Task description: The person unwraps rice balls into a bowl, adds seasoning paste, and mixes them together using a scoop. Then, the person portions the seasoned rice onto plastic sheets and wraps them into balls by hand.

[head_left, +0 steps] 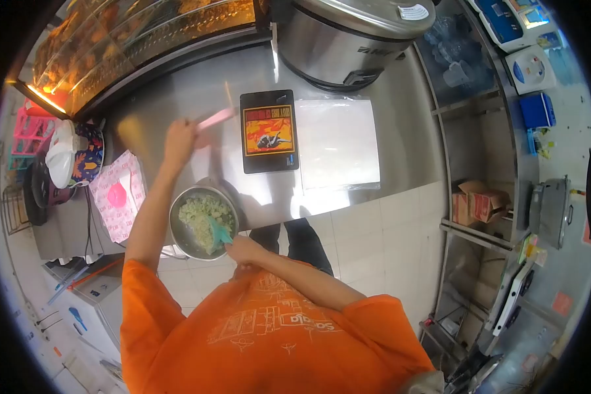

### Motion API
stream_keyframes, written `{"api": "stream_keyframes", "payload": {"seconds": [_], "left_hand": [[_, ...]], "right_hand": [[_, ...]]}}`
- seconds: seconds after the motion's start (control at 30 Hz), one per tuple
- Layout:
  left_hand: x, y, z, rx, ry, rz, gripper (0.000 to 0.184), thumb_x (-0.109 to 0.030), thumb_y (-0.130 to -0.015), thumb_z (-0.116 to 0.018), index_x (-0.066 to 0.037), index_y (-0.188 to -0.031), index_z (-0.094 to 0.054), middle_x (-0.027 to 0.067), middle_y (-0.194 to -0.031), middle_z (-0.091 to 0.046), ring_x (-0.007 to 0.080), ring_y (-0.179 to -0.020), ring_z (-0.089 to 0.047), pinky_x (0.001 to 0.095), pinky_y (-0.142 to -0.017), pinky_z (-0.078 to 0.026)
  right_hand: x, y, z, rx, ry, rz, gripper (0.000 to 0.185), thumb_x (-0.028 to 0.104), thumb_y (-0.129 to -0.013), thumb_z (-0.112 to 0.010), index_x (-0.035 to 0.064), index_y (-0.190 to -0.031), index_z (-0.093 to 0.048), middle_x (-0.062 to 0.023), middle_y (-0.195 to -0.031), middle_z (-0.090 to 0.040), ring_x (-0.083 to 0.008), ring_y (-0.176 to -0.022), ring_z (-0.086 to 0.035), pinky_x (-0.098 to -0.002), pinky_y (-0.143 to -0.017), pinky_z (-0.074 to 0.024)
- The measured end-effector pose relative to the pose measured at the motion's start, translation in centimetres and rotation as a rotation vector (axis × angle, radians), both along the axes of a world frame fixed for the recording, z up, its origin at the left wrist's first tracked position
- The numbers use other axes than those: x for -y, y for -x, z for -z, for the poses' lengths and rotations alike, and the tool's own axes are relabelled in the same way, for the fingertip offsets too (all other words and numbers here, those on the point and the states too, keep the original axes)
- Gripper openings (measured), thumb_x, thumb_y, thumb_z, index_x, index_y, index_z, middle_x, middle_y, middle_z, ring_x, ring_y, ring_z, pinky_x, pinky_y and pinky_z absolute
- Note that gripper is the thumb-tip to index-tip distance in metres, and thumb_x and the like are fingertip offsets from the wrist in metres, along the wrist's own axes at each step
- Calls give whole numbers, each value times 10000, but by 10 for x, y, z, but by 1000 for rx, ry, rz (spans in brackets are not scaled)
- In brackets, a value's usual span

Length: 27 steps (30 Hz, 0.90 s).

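Observation:
A steel bowl [174,226] of pale green, crumbly food [200,213] stands at the counter's near edge. My right hand [243,250] is closed round the handle of a green utensil [219,231], whose head rests in the food. Beyond the bowl, my left hand [181,139] is closed on a pink utensil [215,119] held above the counter, its tip pointing right. Just right of that tip lies a black tablet-like board [269,162] with a red and yellow picture. Beside the board are clear plastic sheets or bags [340,144] over white.
A large steel cooker [348,49] stands at the back of the metal counter [171,98]. A lit glass display case [144,39] is at the back left. Pink patterned paper [115,210] lies left of my left arm. Metal shelves [482,151] with boxes [479,201] stand at the right.

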<state>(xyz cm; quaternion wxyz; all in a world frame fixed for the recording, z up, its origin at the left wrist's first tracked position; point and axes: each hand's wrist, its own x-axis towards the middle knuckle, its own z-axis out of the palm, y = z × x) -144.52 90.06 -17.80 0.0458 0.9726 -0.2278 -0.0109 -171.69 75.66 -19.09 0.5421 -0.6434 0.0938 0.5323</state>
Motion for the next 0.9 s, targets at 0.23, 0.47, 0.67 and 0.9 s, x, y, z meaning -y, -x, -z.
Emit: {"api": "stream_keyframes", "payload": {"seconds": [0.23, 0.47, 0.67, 0.9], "left_hand": [[-103, 36, 56, 5, 11, -170, 423, -88, -785, -699, -110, -1201, -624, 138, -1098, -581, 347, -1048, -558, 454, -910, -460], [-34, 89, -32, 142, 413, -313, 381, -64, -836, -644, -55, -1214, -597, 194, -1190, -559, 370, -1131, -529, 464, -972, -428], [136, 163, -60, -354, 689, -229, 402, -56, -806, -688, -49, -1196, -596, 197, -1198, -564, 390, -1139, -536, 448, -1003, -426], [299, 123, 23, -365, 718, -227, 591, -105, -816, -707, -55, -1357, -473, 219, -1359, -454, 403, -1252, -457, 439, -1053, -406]], "right_hand": [[4, 2, 17, 268, 130, -119, 588, 437, -978, -462, -99, -895, -691, -266, -852, -690, -418, -844, -682, -478, -777, -534], [263, -181, 55, 1129, 882, 341, 508, 234, -903, -631, 35, -1347, -486, -260, -1266, -568, -412, -1178, -542, -475, -991, -450], [351, -241, 95, 1344, 944, -80, 241, 150, -815, -691, 25, -1019, -663, -145, -1093, -655, -341, -1098, -571, -440, -977, -438], [376, -222, 56, 1279, 419, -220, 97, 119, -874, -591, 26, -877, -620, -175, -1018, -663, -381, -973, -612, -477, -853, -474]]}}
